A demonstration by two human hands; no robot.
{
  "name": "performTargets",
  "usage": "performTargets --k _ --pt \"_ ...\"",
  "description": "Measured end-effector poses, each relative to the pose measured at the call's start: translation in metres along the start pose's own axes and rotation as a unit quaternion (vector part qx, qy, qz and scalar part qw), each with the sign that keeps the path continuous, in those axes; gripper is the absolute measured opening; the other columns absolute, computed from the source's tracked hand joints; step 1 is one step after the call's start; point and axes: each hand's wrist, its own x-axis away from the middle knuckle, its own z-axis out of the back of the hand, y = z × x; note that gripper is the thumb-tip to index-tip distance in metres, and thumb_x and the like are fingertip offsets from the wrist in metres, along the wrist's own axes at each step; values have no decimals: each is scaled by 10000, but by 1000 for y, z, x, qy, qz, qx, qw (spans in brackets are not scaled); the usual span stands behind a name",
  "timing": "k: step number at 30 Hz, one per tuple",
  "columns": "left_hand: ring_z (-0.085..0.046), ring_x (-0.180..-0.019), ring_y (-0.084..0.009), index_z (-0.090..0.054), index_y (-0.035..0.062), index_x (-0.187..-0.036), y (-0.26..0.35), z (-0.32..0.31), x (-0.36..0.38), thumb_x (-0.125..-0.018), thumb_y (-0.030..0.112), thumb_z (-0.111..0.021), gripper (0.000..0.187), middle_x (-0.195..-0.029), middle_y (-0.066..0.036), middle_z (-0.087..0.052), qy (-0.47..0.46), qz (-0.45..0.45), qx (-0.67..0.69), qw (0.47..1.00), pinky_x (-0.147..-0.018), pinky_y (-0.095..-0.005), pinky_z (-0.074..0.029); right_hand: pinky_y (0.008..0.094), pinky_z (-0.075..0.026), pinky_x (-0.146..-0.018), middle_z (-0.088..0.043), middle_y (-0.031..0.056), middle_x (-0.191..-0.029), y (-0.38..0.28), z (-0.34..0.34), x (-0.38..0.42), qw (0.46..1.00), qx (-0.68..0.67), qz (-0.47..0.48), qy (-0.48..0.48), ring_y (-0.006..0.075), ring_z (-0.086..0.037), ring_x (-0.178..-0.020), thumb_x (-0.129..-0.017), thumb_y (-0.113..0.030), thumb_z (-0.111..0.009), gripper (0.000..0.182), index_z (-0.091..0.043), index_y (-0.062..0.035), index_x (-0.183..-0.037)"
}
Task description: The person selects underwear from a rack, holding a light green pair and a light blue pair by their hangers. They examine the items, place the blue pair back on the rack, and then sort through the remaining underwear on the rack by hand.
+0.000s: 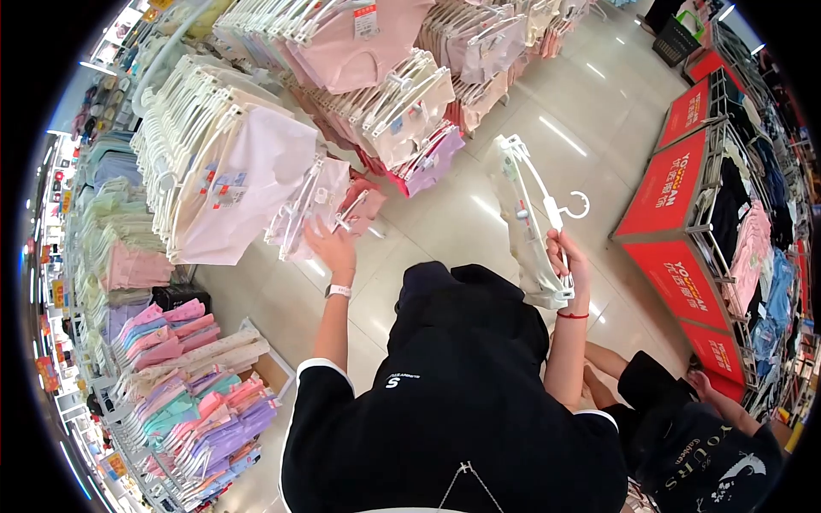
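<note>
My right hand (568, 260) grips a white plastic hanger (548, 195), its hook pointing right. From the hanger's clips hangs a pale cream pair of underpants (522, 224), turned nearly edge-on to me. On the left, my left hand (332, 250) reaches to the rack with its fingers apart, right at the front of some small pink printed underpants (318, 198). Beside them is a darker pink pair (363, 207) on a white hanger. Larger pale lilac underpants (261, 175) hang in a dense row just left of that hand.
More racks of pink underpants (359, 43) stand ahead. Colourful folded or hung garments (201, 402) fill the lower left shelf. Red-panelled bins (671, 201) with clothes line the right side. A person in a dark printed shirt (710, 457) is close at my right. Shiny tiled floor (453, 227) runs between.
</note>
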Motion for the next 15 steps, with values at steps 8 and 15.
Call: performTargets --k 8,15 --pt "-229 -1226 -422 -337 -33 -1272 100 -39 -58 -769 91 -573 570 -1321 -271 -227 -45 -96 115 988 -1020 -481 -215 179 -381 -378 -493 27 -650 -23 4 -10 972 -227 -43 -49 52 -359 -366 -966 -224 -349 343 -540 59 -1003" --pt "-248 -1202 -418 -336 -27 -1269 138 -73 -113 -750 83 -589 587 -1303 -262 -240 -43 -100 128 986 -1010 -487 -223 187 -408 -368 -488 8 -642 -42 8 -47 939 -334 -60 -52 67 -379 -346 -964 -231 -335 353 -535 56 -1014"
